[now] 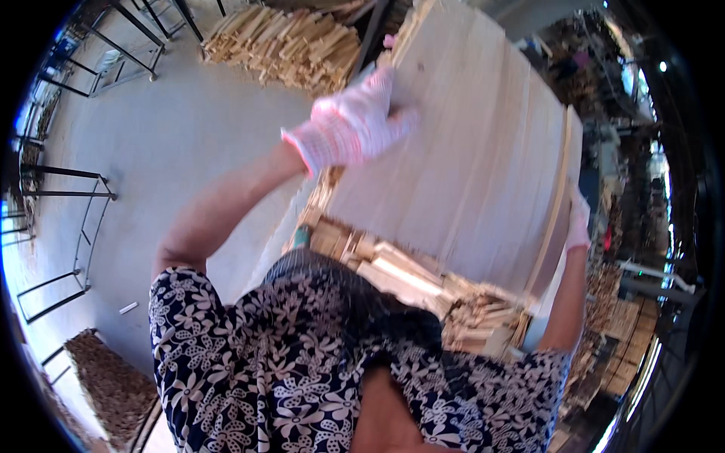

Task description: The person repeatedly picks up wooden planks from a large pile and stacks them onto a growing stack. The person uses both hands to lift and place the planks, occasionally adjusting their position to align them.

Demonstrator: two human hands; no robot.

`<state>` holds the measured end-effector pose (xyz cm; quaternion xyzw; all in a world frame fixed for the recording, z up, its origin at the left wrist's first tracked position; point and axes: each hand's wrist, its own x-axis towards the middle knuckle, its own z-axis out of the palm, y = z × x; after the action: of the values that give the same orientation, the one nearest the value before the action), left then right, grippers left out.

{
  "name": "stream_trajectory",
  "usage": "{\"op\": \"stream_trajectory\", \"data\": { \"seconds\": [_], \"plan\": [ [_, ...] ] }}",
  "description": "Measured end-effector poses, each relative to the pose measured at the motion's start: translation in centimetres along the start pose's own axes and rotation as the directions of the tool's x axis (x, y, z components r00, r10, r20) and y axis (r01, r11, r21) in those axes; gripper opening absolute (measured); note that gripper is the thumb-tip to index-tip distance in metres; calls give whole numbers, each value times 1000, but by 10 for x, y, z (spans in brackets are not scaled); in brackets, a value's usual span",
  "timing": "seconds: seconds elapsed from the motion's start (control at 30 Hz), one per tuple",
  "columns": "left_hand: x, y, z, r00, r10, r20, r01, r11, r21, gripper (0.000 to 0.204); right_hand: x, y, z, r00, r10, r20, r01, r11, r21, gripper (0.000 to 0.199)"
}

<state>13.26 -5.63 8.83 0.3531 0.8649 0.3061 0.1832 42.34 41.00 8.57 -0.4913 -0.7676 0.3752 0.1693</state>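
I am looking down on a large pale wooden board (468, 151), tilted and held between both gloved hands. My left hand (355, 121) lies flat on the board's near-left face by its upper edge, fingers spread rather than closed round anything. My right hand (578, 223) sits at the board's far right edge; its grip seems closed on that edge, though most of it is hidden behind the wood.

By my judgement the board is mid-lift or being turned, and any shift would need both hands kept steady so the thin edge does not slip.

Beneath it lies a heap of short wood offcuts (423, 279), touching its lower edge. A second stack of wood strips (287, 45) sits beyond. The concrete floor (189, 143) to the left is open, bounded by black metal racks (75, 226).
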Motion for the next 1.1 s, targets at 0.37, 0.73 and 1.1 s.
{"op": "stream_trajectory", "data": {
  "seconds": [0.37, 0.73, 1.1],
  "plan": [
    [23, -2, 2, 961, 154, -231, -27, 881, 473, 75, -8, -62, 31, 969, -166, 185, 231, 875, -426, 102],
    [-54, 27, 66, 550, 835, -13, -647, 436, 626, 55, -13, -47, -22, 975, -157, 155, 171, 982, -80, 88],
    [-56, -20, 91, 717, 670, 193, -357, 116, 927, 50, -40, 34, -131, 989, -98, -111, 58, 946, -319, 95]
  ]
}}
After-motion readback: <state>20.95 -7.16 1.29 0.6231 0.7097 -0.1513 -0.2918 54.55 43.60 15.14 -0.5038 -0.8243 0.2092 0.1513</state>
